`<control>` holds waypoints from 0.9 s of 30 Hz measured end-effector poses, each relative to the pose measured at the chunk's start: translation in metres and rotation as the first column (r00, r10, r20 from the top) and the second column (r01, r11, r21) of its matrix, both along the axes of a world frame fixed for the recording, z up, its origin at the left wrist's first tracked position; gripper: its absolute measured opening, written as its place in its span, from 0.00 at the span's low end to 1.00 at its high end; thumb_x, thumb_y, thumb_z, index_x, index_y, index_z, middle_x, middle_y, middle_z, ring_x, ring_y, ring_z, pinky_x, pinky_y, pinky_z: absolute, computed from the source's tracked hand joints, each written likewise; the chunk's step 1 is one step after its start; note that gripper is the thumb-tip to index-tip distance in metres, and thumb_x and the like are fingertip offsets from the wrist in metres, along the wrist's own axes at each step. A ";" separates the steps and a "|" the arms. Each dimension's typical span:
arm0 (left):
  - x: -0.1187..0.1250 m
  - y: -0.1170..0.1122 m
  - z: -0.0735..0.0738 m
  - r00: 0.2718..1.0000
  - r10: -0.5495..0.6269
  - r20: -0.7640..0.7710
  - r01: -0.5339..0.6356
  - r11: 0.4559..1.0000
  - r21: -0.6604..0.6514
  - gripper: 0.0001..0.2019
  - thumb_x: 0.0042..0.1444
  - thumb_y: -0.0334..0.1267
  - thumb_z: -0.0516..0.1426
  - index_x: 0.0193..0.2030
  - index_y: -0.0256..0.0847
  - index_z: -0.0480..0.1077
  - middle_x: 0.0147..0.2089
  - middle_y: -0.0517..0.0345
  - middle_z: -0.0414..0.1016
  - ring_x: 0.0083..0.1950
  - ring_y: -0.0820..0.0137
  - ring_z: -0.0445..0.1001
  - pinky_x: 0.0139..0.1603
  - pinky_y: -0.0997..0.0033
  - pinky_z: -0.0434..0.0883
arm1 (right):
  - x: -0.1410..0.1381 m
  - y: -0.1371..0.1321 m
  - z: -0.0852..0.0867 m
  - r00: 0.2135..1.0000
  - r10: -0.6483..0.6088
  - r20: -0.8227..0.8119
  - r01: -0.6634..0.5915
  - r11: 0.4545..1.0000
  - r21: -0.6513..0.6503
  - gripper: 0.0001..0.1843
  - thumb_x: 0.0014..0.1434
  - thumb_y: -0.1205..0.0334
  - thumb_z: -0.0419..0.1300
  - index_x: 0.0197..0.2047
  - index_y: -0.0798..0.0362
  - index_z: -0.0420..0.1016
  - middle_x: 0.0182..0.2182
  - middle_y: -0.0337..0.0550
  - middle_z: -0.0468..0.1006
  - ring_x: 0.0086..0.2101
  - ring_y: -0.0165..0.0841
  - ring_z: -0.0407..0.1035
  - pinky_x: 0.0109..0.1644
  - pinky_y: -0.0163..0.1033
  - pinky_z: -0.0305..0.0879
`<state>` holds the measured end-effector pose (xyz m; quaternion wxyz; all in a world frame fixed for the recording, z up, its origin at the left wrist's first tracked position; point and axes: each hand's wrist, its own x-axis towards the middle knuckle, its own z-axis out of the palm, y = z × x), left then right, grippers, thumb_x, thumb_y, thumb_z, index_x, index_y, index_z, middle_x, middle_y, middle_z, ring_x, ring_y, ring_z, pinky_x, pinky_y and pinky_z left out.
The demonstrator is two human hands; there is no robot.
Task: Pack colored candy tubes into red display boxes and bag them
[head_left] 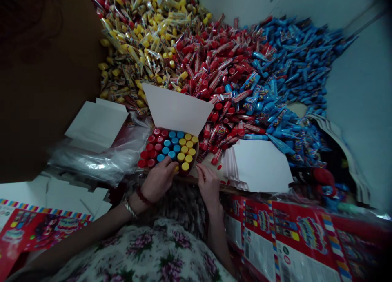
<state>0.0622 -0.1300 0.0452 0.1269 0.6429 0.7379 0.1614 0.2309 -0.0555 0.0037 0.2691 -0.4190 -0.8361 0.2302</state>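
An open white carton (pixel 177 108) stands just beyond my hands, its lid raised at the far side. Inside, upright tubes show red, blue and yellow caps (pixel 168 147) in tightly packed colour groups. My left hand (pixel 157 180) curls over the carton's near edge, with its fingertips beside the yellow caps. My right hand (pixel 208 186) grips the carton's near right corner. Beyond the carton lie heaps of wrapped tubes: yellow (pixel 143 41), red (pixel 214 74) and blue (pixel 294 65).
A stack of flat white cards (pixel 259 167) lies to the right of my hands. Clear plastic sheeting (pixel 98 161) and white card pieces (pixel 96 125) are to the left. Printed red cartons (pixel 303 233) line the lower right. A floral garment (pixel 143 249) covers my lap.
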 end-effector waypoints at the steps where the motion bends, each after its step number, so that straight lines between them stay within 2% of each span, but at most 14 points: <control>1: 0.001 0.003 0.003 0.999 -0.011 -0.031 0.010 0.999 -0.053 0.08 0.61 0.30 0.50 0.43 0.36 0.70 0.41 0.51 0.68 0.37 0.69 0.69 0.38 0.70 0.69 | -0.003 -0.003 0.003 1.000 0.012 -0.021 -0.013 1.000 -0.024 0.15 0.67 0.58 0.49 0.45 0.54 0.75 0.39 0.46 0.79 0.39 0.33 0.72 0.45 0.38 0.64; 4: 0.008 0.015 0.013 0.991 -0.088 -0.105 0.071 0.984 -0.161 0.13 0.57 0.22 0.48 0.44 0.34 0.69 0.42 0.48 0.68 0.43 0.64 0.69 0.45 0.64 0.69 | -0.013 -0.012 0.011 0.999 0.052 0.010 -0.052 0.998 -0.042 0.17 0.66 0.54 0.50 0.50 0.53 0.73 0.40 0.46 0.77 0.39 0.34 0.71 0.44 0.38 0.64; 8: 0.006 0.024 0.018 0.984 -0.135 -0.112 0.112 0.975 -0.192 0.16 0.55 0.20 0.47 0.47 0.32 0.69 0.44 0.47 0.68 0.46 0.62 0.67 0.48 0.62 0.68 | -0.023 -0.016 0.013 0.991 0.073 0.108 -0.076 0.997 0.021 0.17 0.68 0.58 0.47 0.51 0.54 0.72 0.39 0.47 0.76 0.38 0.35 0.70 0.42 0.39 0.64; 12: -0.006 0.009 0.008 0.986 -0.146 -0.086 0.137 0.985 -0.106 0.16 0.57 0.21 0.47 0.49 0.33 0.68 0.44 0.49 0.69 0.45 0.65 0.68 0.47 0.65 0.69 | -0.017 -0.012 0.010 0.995 0.056 0.080 -0.056 0.998 0.009 0.16 0.68 0.58 0.47 0.49 0.52 0.73 0.39 0.46 0.75 0.39 0.33 0.70 0.44 0.37 0.65; 16: 0.000 -0.014 -0.006 0.967 -0.123 -0.224 0.131 0.991 0.019 0.12 0.61 0.27 0.48 0.48 0.31 0.69 0.41 0.47 0.70 0.39 0.63 0.68 0.41 0.63 0.70 | -0.007 -0.010 0.008 1.000 -0.001 -0.010 0.001 0.999 -0.032 0.15 0.68 0.60 0.48 0.47 0.53 0.75 0.37 0.45 0.75 0.39 0.32 0.70 0.46 0.36 0.65; 18: 0.007 -0.018 -0.008 0.953 -0.131 -0.272 0.144 0.989 0.031 0.12 0.61 0.27 0.48 0.48 0.30 0.69 0.40 0.47 0.70 0.39 0.62 0.68 0.40 0.63 0.69 | -0.006 -0.011 0.007 1.000 0.005 -0.014 -0.005 0.999 -0.041 0.16 0.68 0.60 0.47 0.48 0.53 0.75 0.38 0.45 0.76 0.39 0.32 0.70 0.46 0.36 0.65; 21: 0.012 -0.009 -0.005 0.959 -0.143 -0.245 0.137 0.990 -0.041 0.11 0.60 0.27 0.49 0.46 0.30 0.70 0.39 0.47 0.70 0.40 0.62 0.69 0.41 0.62 0.69 | -0.007 -0.011 0.009 1.000 0.021 0.015 -0.021 0.999 -0.039 0.17 0.68 0.58 0.47 0.49 0.53 0.74 0.37 0.46 0.76 0.39 0.32 0.71 0.46 0.37 0.65; 25: 0.007 0.011 0.005 0.981 -0.075 -0.179 0.046 0.986 -0.161 0.12 0.58 0.24 0.48 0.44 0.30 0.70 0.41 0.46 0.70 0.40 0.62 0.69 0.43 0.63 0.69 | -0.008 -0.011 0.012 0.999 0.019 0.037 -0.018 0.999 -0.032 0.17 0.68 0.57 0.48 0.49 0.53 0.74 0.38 0.46 0.76 0.40 0.33 0.71 0.45 0.37 0.65; 27: 0.007 0.018 0.007 0.980 -0.048 -0.195 0.011 0.983 -0.186 0.12 0.57 0.22 0.48 0.43 0.31 0.70 0.41 0.46 0.70 0.40 0.62 0.69 0.43 0.63 0.68 | -0.008 -0.012 0.011 0.999 0.017 0.040 -0.015 0.999 -0.030 0.16 0.67 0.56 0.49 0.50 0.53 0.73 0.38 0.46 0.76 0.40 0.34 0.70 0.45 0.37 0.65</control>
